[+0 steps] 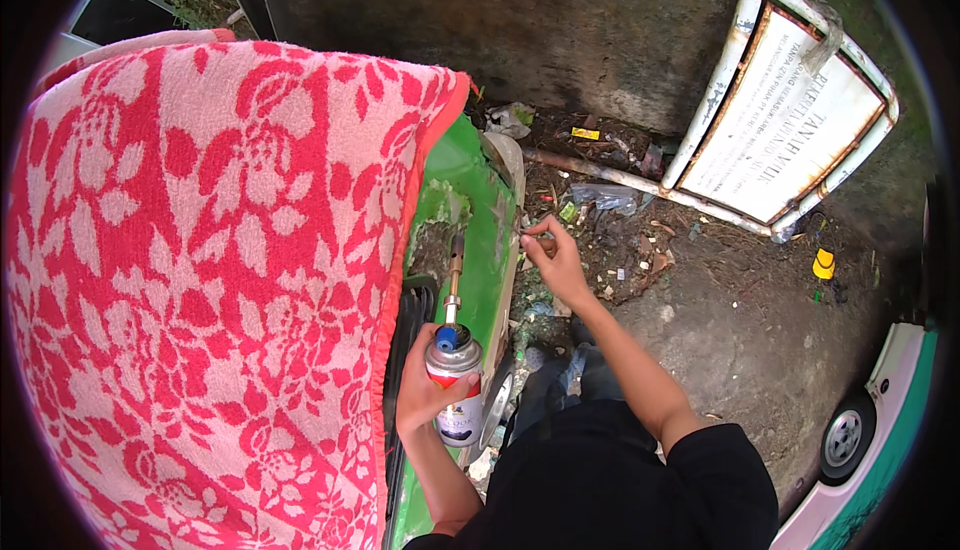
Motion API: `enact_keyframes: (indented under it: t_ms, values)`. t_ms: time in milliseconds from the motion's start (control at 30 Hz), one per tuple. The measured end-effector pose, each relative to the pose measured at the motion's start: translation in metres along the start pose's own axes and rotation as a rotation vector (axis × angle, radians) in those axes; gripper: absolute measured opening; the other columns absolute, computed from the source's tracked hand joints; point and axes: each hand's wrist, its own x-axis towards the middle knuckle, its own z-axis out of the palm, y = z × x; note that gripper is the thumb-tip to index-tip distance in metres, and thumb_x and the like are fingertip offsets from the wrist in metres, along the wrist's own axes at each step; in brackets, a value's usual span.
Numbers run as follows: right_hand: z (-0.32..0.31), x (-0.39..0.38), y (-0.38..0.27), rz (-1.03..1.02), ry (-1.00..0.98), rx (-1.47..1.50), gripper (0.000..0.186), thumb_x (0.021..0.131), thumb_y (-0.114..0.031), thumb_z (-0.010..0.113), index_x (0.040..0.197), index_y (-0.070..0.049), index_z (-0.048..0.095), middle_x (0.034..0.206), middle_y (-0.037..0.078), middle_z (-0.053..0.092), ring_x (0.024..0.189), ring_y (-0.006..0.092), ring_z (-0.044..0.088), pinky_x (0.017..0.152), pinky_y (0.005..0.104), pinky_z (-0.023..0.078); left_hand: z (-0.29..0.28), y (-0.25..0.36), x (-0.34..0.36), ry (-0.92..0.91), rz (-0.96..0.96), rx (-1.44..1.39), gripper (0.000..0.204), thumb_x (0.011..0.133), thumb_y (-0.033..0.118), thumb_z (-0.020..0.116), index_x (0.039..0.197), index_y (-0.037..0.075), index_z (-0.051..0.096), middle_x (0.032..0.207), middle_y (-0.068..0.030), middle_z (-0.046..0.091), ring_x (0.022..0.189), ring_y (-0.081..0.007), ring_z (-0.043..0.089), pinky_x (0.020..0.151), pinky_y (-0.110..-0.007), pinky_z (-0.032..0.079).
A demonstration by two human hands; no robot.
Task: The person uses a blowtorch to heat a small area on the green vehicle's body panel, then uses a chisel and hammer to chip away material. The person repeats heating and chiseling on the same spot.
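A gas canister (459, 418) with a blow torch head (453, 295) on top is gripped in my left hand (417, 387). Its long metal nozzle points away from me, over the green car body (476, 182). I see no flame at the tip. Just past the car's edge, my right hand (562, 265) is closed in a pinch at the fingertips. What it pinches is too small to make out. Close to the nozzle, a patch of rough, peeled paint (436, 225) shows on the green panel.
A red and pink flowered towel (220, 250) covers much of the car on the left. Litter (605, 197) lies on the dirt beyond. At the far right leans a white rusty-framed sign (797, 115). A white and green car (880, 460) stands lower right.
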Motion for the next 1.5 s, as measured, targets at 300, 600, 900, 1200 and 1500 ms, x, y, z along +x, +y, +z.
enact_keyframes:
  t_ms: [300, 600, 900, 1200, 1500]
  values:
    - [0.072, -0.030, -0.006, 0.122, 0.162, 0.009, 0.018, 0.101, -0.014, 0.065, 0.094, -0.003, 0.053, 0.068, 0.003, 0.063, 0.056, 0.0032, 0.049, 0.049, 0.0264, 0.034, 0.001, 0.005, 0.000, 0.025, -0.017, -0.013, 0.056, 0.071, 0.004, 0.084, 0.117, 0.004, 0.053, 0.100, -0.0041, 0.064, 0.093, -0.0117, 0.063, 0.086, -0.029, 0.051]
    - [0.108, -0.029, -0.002, 0.053, 0.362, 0.098, 0.018, 0.101, -0.012, 0.066, 0.091, -0.003, 0.054, 0.067, 0.003, 0.061, 0.058, 0.0028, 0.049, 0.050, 0.0265, 0.034, -0.005, 0.018, 0.011, -0.016, -0.021, 0.037, 0.055, 0.071, 0.001, 0.083, 0.117, 0.004, 0.052, 0.101, -0.0048, 0.064, 0.093, -0.0118, 0.063, 0.087, -0.029, 0.052]
    - [0.117, -0.035, -0.001, 0.007, 0.397, 0.125, 0.018, 0.101, -0.013, 0.067, 0.092, -0.002, 0.055, 0.064, 0.001, 0.058, 0.055, 0.0022, 0.044, 0.049, 0.0261, 0.032, -0.019, 0.016, 0.012, -0.112, -0.035, 0.079, 0.056, 0.071, 0.001, 0.082, 0.118, 0.004, 0.051, 0.101, -0.0053, 0.065, 0.094, -0.0127, 0.064, 0.087, -0.030, 0.052]
    - [0.119, -0.034, 0.009, 0.039, 0.378, 0.239, 0.021, 0.101, -0.013, 0.067, 0.088, -0.003, 0.054, 0.075, 0.002, 0.064, 0.058, 0.0010, 0.046, 0.048, 0.0249, 0.030, -0.021, 0.017, 0.012, -0.127, -0.045, 0.050, 0.057, 0.072, 0.001, 0.083, 0.119, 0.005, 0.051, 0.103, -0.0053, 0.065, 0.096, -0.0129, 0.064, 0.088, -0.029, 0.052]
    - [0.111, -0.027, 0.012, 0.062, 0.375, 0.161, 0.022, 0.101, -0.014, 0.066, 0.086, -0.003, 0.056, 0.064, -0.002, 0.057, 0.054, 0.0014, 0.045, 0.046, 0.0251, 0.030, -0.018, 0.021, 0.016, -0.093, -0.059, 0.128, 0.054, 0.074, 0.003, 0.084, 0.116, 0.004, 0.051, 0.100, -0.0061, 0.066, 0.093, -0.0132, 0.065, 0.086, -0.031, 0.053]
